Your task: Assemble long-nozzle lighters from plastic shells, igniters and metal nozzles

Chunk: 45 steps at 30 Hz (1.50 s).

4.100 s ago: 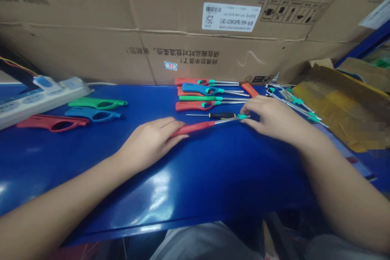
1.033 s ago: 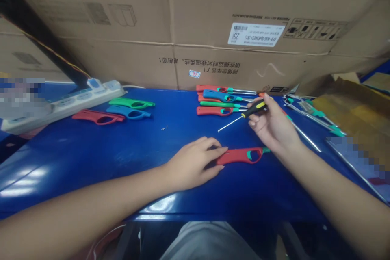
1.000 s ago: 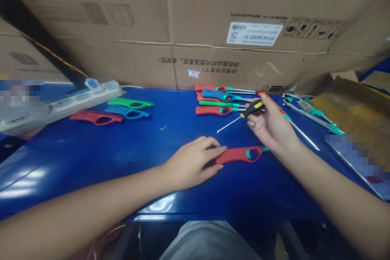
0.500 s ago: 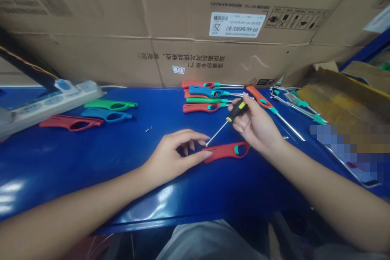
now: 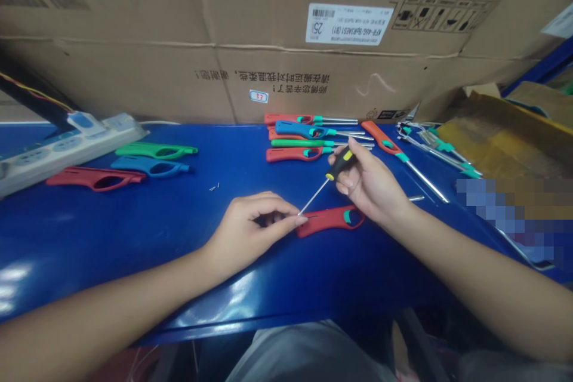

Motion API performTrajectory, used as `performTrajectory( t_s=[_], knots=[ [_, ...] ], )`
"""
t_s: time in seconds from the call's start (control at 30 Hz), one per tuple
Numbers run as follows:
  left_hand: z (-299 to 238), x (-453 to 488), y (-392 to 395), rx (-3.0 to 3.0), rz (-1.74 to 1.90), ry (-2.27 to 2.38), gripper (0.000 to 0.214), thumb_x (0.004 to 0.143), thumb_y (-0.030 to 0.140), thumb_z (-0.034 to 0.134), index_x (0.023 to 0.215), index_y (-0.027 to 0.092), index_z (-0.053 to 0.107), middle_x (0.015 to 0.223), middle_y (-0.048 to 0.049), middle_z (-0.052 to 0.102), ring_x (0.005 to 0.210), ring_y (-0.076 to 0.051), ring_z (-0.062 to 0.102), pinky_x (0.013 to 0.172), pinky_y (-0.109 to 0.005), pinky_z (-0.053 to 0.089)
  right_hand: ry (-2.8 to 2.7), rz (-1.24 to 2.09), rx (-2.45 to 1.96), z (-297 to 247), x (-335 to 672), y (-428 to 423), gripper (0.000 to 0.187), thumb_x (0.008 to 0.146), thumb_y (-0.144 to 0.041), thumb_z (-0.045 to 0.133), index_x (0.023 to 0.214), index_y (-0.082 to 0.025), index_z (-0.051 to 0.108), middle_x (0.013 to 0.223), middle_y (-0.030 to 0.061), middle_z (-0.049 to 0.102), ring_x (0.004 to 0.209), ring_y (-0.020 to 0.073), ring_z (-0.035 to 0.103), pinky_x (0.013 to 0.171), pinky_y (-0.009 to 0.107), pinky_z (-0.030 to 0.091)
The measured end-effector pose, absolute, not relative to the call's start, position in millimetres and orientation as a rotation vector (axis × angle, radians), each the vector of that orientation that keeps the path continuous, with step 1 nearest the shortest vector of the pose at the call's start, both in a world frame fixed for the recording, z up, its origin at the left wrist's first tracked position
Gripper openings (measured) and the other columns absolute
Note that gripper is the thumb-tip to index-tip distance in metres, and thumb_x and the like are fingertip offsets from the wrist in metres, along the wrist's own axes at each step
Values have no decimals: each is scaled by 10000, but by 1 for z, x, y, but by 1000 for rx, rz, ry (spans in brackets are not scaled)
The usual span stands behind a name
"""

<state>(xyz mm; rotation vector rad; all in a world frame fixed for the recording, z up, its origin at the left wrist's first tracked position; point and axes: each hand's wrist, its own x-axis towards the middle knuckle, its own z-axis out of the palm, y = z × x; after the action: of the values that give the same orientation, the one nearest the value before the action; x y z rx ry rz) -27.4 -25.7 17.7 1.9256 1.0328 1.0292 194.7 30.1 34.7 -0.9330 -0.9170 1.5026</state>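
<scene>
A red lighter body (image 5: 329, 220) with a teal trigger lies on the blue table (image 5: 134, 221) in front of me. My right hand (image 5: 369, 185) grips a black and yellow screwdriver (image 5: 331, 176), its thin shaft slanting down and left to the lighter's left end. My left hand (image 5: 250, 230) rests on the table with thumb and forefinger pinched together right at the screwdriver's tip. What the pinch holds is too small to make out.
Several finished lighters (image 5: 304, 140) lie in a row at the back, one orange lighter (image 5: 394, 149) beside them. Three loose handle shells (image 5: 134, 162) and a power strip (image 5: 58, 146) sit left. Tiny screws (image 5: 215, 187) lie mid-table. Cardboard boxes (image 5: 268, 36) wall the back.
My left fingers have closed from spread into a pinch at the screwdriver's tip. The right hand and screwdriver have shifted slightly left and down toward the lighter's end.
</scene>
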Motion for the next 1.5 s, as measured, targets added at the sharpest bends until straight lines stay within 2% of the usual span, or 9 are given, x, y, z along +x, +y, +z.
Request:
performTrajectory(
  t_s=[0.23,0.47,0.67,0.83,1.0,1.13,1.23,1.37,1.5],
  knots=[
    [16,-27,-26,1935,947,1034,117,887,283,776,825,198,826,778,-29,775,640,-118,635,592,-224,466,-1105,1346,-881,38,194,30,494,790,-652,784,802,-192,606,743,-16,649,399,55,468,348,219,471],
    [13,-27,-26,1979,872,1040,120,890,286,768,837,198,829,749,-20,759,572,-93,595,532,-198,432,-1286,1195,-825,47,194,19,385,852,-578,760,828,-227,604,755,-41,648,397,77,541,363,248,536],
    [12,-26,-27,2029,871,1013,123,897,294,760,852,200,826,774,-25,765,585,-99,610,531,-195,447,-1341,1208,-821,53,193,13,411,850,-590,754,820,-228,562,763,-43,630,387,71,539,356,239,515],
    [8,-25,-29,2076,838,980,103,899,276,765,851,205,821,773,-16,756,625,-105,629,567,-198,469,-1561,1271,-713,55,202,4,303,978,-546,613,971,-246,573,859,-25,651,463,72,562,389,211,469],
    [8,-24,-29,2129,834,870,99,912,257,757,860,197,815,787,-20,768,696,-134,665,644,-240,512,-1735,1313,-623,60,209,-12,242,1049,-504,495,1101,-278,563,932,9,657,587,103,572,492,236,486],
    [8,-23,-30,2173,860,741,64,920,217,751,893,185,799,851,-21,793,790,-144,709,765,-263,545,-1875,1266,-608,65,208,-22,219,1041,-409,550,1222,-287,555,956,28,660,735,142,648,598,264,546],
    [8,-22,-31,2192,874,691,64,931,214,740,894,182,781,891,-21,794,813,-137,713,789,-260,543,-1873,1185,-602,64,205,-26,386,996,-270,641,1343,-334,484,954,7,678,784,160,675,681,308,589],
    [11,-23,-30,2224,904,775,138,875,260,807,981,184,761,845,-5,749,779,-133,669,763,-256,527,-1773,1035,-540,60,199,-24,487,967,-164,661,1357,-371,456,980,-6,695,750,144,694,518,240,552],
    [15,-25,-29,2199,944,896,312,817,305,862,1089,204,750,856,9,688,744,-109,628,695,-222,500,-1648,811,-462,61,195,-16,444,948,-155,673,1298,-341,473,929,-15,711,525,107,610,339,214,448]
  ],
)
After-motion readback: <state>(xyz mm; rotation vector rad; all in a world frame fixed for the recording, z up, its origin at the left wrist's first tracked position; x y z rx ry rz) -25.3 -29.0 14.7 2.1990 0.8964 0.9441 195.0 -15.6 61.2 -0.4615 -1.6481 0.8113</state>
